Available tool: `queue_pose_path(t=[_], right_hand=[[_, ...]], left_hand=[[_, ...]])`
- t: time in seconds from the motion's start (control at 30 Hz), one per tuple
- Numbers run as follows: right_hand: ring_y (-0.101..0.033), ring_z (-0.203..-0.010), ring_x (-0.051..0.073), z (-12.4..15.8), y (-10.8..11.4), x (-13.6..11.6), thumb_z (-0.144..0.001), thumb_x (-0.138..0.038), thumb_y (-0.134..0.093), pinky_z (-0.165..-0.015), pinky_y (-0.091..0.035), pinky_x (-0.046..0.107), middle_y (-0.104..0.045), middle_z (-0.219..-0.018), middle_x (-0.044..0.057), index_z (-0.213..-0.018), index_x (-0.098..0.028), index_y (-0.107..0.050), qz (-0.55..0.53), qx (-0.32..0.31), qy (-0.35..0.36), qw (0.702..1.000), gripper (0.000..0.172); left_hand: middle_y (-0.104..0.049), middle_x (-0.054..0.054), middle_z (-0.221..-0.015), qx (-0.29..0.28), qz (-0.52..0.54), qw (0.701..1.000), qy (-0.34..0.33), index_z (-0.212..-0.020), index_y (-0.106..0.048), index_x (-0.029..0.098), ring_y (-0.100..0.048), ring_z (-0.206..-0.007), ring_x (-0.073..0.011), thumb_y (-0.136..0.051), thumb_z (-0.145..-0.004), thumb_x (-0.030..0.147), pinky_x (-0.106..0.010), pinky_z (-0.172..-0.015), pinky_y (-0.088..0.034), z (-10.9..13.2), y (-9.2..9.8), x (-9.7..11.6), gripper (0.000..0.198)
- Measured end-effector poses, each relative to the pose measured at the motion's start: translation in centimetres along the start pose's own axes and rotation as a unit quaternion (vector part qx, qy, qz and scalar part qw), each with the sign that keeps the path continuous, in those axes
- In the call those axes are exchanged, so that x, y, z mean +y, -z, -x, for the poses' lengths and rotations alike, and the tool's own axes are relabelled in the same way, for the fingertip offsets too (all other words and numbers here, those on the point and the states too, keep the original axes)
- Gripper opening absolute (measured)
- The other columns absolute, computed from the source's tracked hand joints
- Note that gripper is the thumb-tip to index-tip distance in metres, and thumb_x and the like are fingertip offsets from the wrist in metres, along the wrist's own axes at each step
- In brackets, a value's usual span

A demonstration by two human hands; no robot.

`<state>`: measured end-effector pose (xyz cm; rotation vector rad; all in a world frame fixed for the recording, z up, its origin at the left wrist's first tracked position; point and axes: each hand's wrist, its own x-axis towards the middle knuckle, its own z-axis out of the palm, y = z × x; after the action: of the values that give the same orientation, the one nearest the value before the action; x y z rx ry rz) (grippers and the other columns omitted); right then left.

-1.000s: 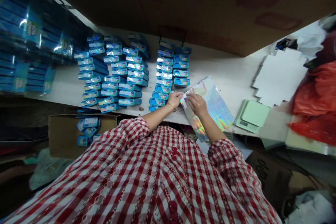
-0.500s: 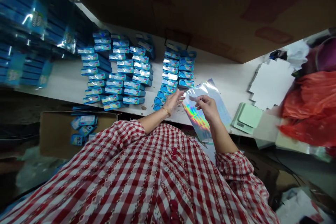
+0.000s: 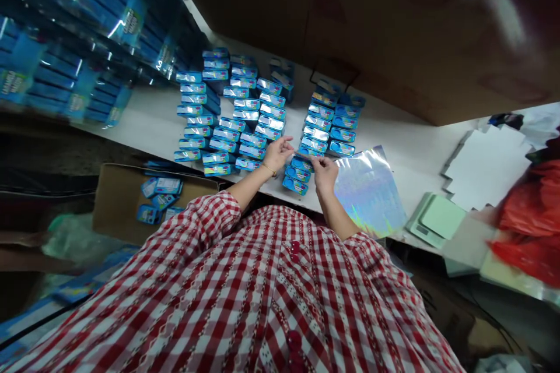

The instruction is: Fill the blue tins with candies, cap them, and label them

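Note:
My left hand (image 3: 278,154) hovers over the near end of a row of small blue boxes, fingers stretched out and apart, holding nothing that I can see. My right hand (image 3: 325,172) is pinched on a small thin sticker (image 3: 303,155) just above the nearest blue boxes (image 3: 296,175) of that row; its outline is hard to make out. To the right of this hand, a shiny rainbow-silver sticker sheet (image 3: 371,192) lies at the table's front edge. More blue boxes (image 3: 225,134) stand in close rows to the left, several with shiny ends.
Large packs of blue boxes in clear wrap (image 3: 96,23) stack up at left. A brown carton (image 3: 350,23) overhangs the table's back. An open carton (image 3: 118,204) with blue boxes sits below the edge. A green scale (image 3: 437,218), white card (image 3: 490,166) and red plastic bag (image 3: 534,227) lie at right.
My right hand has moved left from over the shiny sheet to the near boxes, with the small sticker pinched. My left hand stays close beside it. The view has shifted left.

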<state>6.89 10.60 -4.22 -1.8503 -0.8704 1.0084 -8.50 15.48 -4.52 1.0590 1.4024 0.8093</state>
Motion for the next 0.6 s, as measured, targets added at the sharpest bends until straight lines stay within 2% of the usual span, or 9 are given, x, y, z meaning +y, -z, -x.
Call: queue_pose_path(t=[0.07, 0.2, 0.37, 0.47, 0.53, 0.6], right_hand=[[-0.052, -0.061, 0.014, -0.3, -0.6, 0.3, -0.071, -0.048, -0.059, -0.063, -0.044, 0.029, -0.059, -0.063, 0.001, -0.068, -0.017, -0.063, 0.051, 0.03, 0.031, 0.998, 0.031], [-0.052, -0.062, 0.017, -0.8, -0.6, 0.4, -0.074, -0.042, -0.057, -0.066, -0.043, 0.031, -0.058, -0.064, 0.002, -0.066, -0.018, -0.063, 0.137, 0.064, 0.064, 0.986, 0.027], [-0.05, -0.063, 0.018, -1.3, -0.8, 0.6, -0.077, -0.038, -0.054, -0.065, -0.041, 0.032, -0.055, -0.063, 0.003, -0.064, -0.018, -0.061, 0.197, 0.068, 0.09, 0.974, 0.025], [-0.05, -0.067, 0.02, -1.3, -0.9, 0.8, -0.079, -0.036, -0.051, -0.069, -0.04, 0.034, -0.055, -0.066, 0.005, -0.065, -0.019, -0.062, 0.257, 0.062, 0.127, 0.956, 0.025], [-0.05, -0.073, 0.023, -1.1, -0.7, 0.8, -0.082, -0.035, -0.048, -0.072, -0.039, 0.037, -0.056, -0.072, 0.008, -0.073, -0.018, -0.065, 0.303, 0.058, 0.154, 0.939, 0.025], [-0.05, -0.08, 0.025, -0.8, -0.1, 0.8, -0.085, -0.031, -0.045, -0.075, -0.037, 0.039, -0.057, -0.08, 0.011, -0.09, -0.016, -0.067, 0.35, 0.055, 0.191, 0.915, 0.027]], left_hand=[[-0.058, 0.003, -0.069, -0.02, -0.047, 0.999, -0.016, -0.103, -0.06, 0.013, -0.054, -0.062, -0.0082, -0.062, -0.065, 0.007, -0.023, -0.068, -0.046, -1.2, 0.4, 0.1, 0.039], [-0.056, 0.005, -0.065, -0.045, -0.102, 0.993, -0.025, -0.098, -0.06, 0.015, -0.052, -0.058, -0.0076, -0.06, -0.064, 0.004, -0.021, -0.064, -0.045, -2.6, 0.0, 0.2, 0.035], [-0.055, 0.005, -0.064, -0.055, -0.131, 0.99, -0.025, -0.095, -0.061, 0.015, -0.054, -0.058, -0.0089, -0.059, -0.063, 0.003, -0.022, -0.065, -0.046, -3.4, -0.4, -0.2, 0.033], [-0.057, 0.004, -0.064, -0.059, -0.127, 0.99, -0.02, -0.091, -0.061, 0.015, -0.055, -0.058, -0.0094, -0.06, -0.063, 0.004, -0.023, -0.066, -0.047, -3.4, -0.9, -0.6, 0.03], [-0.06, 0.002, -0.068, -0.051, -0.122, 0.991, -0.017, -0.088, -0.062, 0.015, -0.058, -0.063, -0.0107, -0.062, -0.063, 0.006, -0.024, -0.068, -0.048, -3.2, -1.3, -1.0, 0.027], [-0.063, 0.0, -0.073, -0.029, -0.128, 0.991, -0.015, -0.086, -0.063, 0.015, -0.06, -0.068, -0.0125, -0.063, -0.064, 0.007, -0.026, -0.072, -0.049, -2.9, -1.6, -1.5, 0.023]])
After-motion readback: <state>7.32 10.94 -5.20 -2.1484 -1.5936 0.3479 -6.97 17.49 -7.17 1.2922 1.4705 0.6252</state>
